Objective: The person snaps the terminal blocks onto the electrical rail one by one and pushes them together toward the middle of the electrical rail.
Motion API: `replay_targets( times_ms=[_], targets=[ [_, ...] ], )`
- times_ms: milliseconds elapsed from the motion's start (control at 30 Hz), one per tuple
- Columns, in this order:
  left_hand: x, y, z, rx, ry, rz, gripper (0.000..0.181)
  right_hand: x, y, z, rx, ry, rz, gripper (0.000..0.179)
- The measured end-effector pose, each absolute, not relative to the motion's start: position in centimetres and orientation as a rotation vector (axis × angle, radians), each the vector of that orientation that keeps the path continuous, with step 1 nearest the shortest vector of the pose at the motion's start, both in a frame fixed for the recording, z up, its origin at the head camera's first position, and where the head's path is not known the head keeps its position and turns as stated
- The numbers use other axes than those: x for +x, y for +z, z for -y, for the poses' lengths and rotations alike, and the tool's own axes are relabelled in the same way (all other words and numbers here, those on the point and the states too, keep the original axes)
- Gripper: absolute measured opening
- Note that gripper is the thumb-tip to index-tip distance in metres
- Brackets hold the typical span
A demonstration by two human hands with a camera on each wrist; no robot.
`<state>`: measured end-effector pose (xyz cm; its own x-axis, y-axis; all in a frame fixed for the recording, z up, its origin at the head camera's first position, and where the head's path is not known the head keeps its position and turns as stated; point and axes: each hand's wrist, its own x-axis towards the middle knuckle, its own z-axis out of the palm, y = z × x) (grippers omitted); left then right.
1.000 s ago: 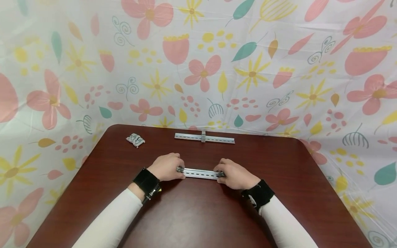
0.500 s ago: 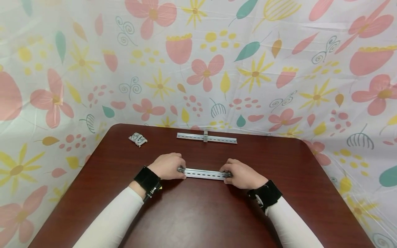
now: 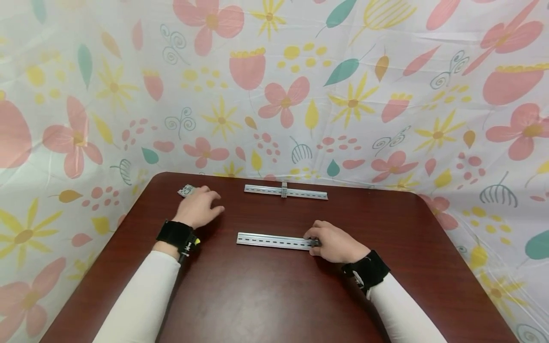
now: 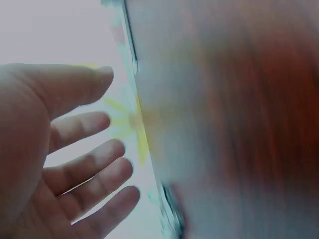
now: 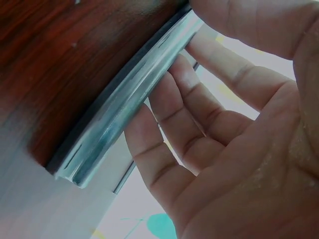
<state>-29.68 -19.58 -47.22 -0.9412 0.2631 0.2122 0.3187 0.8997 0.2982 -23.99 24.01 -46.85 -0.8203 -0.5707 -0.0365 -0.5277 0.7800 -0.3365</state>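
A slotted silver DIN rail lies across the middle of the table. My right hand pinches its right end, covering that end. In the right wrist view, the curled fingers touch one long edge of the rail, and the thumb is at its far end. My left hand is away from the rail with nothing in its grasp. It hovers near some small grey terminal-block-like pieces, partly hiding them. The left wrist view shows the left hand with fingers spread; the pieces look blurred there.
A second DIN rail lies near the table's back edge, with a grey block mounted about midway along it. A flower-patterned cloth hangs behind the brown table.
My left hand has let go of the near rail's left end and moved left and away from me toward the grey pieces. The right hand slid slightly right along the rail earlier, then stayed there.
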Motion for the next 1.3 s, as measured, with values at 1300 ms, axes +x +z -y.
replay_targets(
  times_ms=[1300],
  targets=[
    [-31.0,-48.6,26.6,-0.208,-0.443,2.948,0.031,-23.7,-46.7,-24.0,-0.905,-0.476,-2.838,0.031]
  ],
)
